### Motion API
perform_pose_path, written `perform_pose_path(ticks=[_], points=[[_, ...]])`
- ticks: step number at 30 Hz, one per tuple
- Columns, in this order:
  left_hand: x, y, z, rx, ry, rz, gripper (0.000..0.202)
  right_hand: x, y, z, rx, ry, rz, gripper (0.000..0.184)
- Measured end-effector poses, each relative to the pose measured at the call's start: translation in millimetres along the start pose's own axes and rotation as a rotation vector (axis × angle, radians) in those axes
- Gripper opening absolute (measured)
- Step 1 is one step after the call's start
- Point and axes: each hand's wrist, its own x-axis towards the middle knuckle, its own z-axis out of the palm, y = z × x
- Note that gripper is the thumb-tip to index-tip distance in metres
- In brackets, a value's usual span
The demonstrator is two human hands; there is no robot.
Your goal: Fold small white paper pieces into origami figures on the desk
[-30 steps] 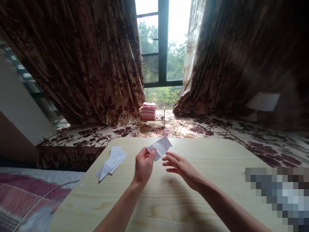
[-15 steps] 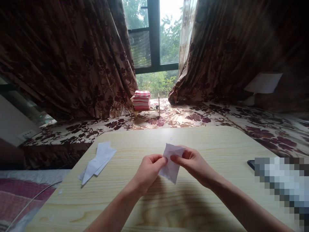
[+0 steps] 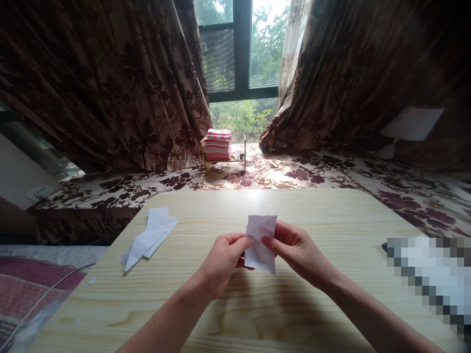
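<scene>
A small white piece of paper [image 3: 260, 241] is held upright above the light wooden table [image 3: 331, 230]. My left hand [image 3: 222, 262] pinches its left edge with thumb and fingers closed. My right hand [image 3: 296, 252] pinches its right edge the same way. Both hands hover over the middle of the tabletop, a little above the surface.
Several white paper scraps [image 3: 149, 238] lie on the table's left side. A blurred-out object [image 3: 429, 274] rests at the right edge. Beyond the table, a striped red-and-white stack [image 3: 218, 144] sits on a small rack before the window, with patterned brown curtains [image 3: 110, 83] at both sides.
One second ago only my left hand held the paper, raised and slanted. My right hand has since closed on it, and both hands brought it lower and turned it upright.
</scene>
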Motion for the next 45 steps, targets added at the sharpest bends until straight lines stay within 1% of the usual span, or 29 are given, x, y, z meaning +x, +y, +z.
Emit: perform_pose_path(ticks=[5,9,14,17,23,27,33,37,39,41,43,45], points=[[-1.7,0.4,-2.5,-0.016,0.004,-0.031,0.024,-1.0,2.9,0.7,0.038,-0.003,-0.004,0.023],[-2.4,1.1,-2.8,-0.038,-0.007,-0.029,0.025,-1.7,6.2,-1.6,0.022,0.002,-0.024,0.018],[-2.1,0.7,-3.8,-0.067,-0.022,-0.019,0.024,-1.6,9.1,-3.4,-0.021,0.026,-0.12,0.014],[-2.6,2.2,-3.4,-0.083,-0.027,-0.027,0.022,-1.3,10.5,-3.8,-0.015,0.016,-0.185,0.009],[-4.7,7.4,-2.2,-0.097,-0.04,-0.039,0.02,-1.8,10.3,-2.9,0.031,-0.005,-0.229,0.021],[-4.6,7.6,-3.3,-0.118,-0.024,-0.031,0.019,-1.7,9.6,-1.8,0.03,-0.006,-0.214,0.028],[-4.3,6.0,-3.9,-0.165,-0.02,-0.019,0.015,-1.7,8.3,-0.2,0.003,0.023,-0.151,0.032],[-3.2,4.8,-4.2,-0.22,-0.018,0.014,0.024,-2.1,8.7,0.2,-0.033,0.029,-0.13,0.031],[-2.9,3.9,-4.4,-0.177,-0.034,0.029,0.027,-2.4,9.5,0.1,-0.047,0.025,-0.13,0.028],[-2.5,2.8,-4.8,-0.107,-0.026,0.04,0.027,-2.7,10.4,-0.3,-0.061,0.024,-0.122,0.023],[-1.9,1.6,-5.6,-0.056,0.007,0.05,0.027,-3.0,10.7,-0.9,-0.072,0.04,-0.08,0.019],[-1.0,0.7,-6.7,-0.041,0.053,0.058,0.027,-3.1,10.1,-1.6,-0.07,0.069,-0.026,0.019]])
